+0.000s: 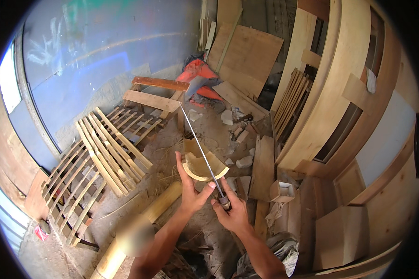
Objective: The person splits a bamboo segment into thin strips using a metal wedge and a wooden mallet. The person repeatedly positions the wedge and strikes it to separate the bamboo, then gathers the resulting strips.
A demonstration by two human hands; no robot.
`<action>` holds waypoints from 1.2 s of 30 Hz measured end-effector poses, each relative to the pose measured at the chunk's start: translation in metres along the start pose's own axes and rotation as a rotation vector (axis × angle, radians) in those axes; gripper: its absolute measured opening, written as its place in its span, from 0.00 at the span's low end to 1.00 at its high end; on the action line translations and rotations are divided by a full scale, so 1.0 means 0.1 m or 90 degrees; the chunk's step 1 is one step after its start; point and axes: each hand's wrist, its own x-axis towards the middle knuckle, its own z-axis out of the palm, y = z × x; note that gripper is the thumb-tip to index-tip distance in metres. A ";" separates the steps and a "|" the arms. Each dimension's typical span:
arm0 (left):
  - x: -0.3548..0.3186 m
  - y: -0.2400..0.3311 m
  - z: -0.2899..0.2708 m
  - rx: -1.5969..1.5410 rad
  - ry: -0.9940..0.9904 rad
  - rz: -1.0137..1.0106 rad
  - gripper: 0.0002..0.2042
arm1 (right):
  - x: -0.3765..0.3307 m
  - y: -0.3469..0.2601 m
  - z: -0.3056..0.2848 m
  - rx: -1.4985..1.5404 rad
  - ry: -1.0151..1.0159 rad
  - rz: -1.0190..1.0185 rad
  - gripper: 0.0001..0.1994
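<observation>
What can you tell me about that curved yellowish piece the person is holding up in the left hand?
The curved piece looks like a split section of bamboo: pale yellow, trough-shaped, hollow side facing the person, with a ragged, broken upper edge. It is held in the air over a dirt floor littered with scraps. The left hand grips its lower left edge from below. A long thin blade, held by its handle in the right hand, runs slantwise across its front and appears to rest against its rim.
</observation>
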 end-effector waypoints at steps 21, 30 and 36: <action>-0.02 -0.09 -0.12 0.121 0.042 0.034 0.57 | -0.01 0.00 0.04 -0.042 0.017 -0.016 0.25; 0.03 0.02 -0.05 0.156 0.015 0.044 0.54 | -0.05 -0.07 -0.01 -0.020 0.001 0.049 0.26; 0.04 0.02 -0.08 0.125 0.003 0.043 0.52 | -0.06 -0.15 -0.04 -0.071 -0.040 0.119 0.33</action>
